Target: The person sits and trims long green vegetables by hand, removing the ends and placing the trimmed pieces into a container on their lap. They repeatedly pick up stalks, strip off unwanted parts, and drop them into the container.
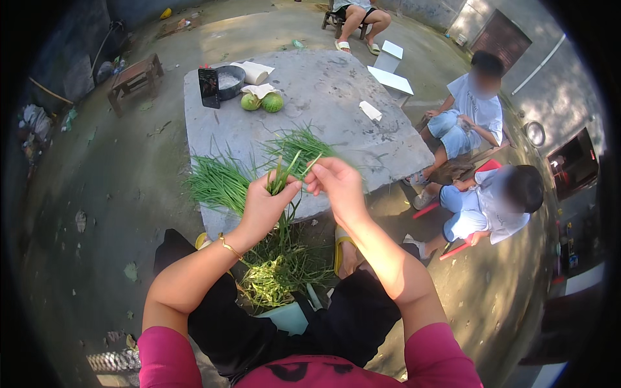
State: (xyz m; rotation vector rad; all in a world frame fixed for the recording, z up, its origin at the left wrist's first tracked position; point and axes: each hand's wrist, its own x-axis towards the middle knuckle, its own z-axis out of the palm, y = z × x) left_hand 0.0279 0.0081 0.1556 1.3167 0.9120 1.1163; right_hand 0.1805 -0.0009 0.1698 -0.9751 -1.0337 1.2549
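My left hand [268, 206] grips a small bunch of long green leaves [278, 182], probably garlic chives, with its stems pointing up and its tips hanging below. Beside it, my right hand [339, 186] pinches one pale stem end [313, 164] between thumb and forefinger. On the near left of the stone table [349, 87] lies a pile of chives [218, 182]. A second chive pile [301, 145] lies just beyond my hands. Loose leaves and trimmings [267, 281] are heaped low between my legs, around a pale green plastic piece [286, 317].
A propped phone [208, 88], a dark bowl [230, 82], a paper roll [254, 72] and two green round fruits [271, 102] stand on the table's far left. Two seated people [473, 104] are at the right, another [359, 19] beyond. A wooden bench [136, 77] stands left.
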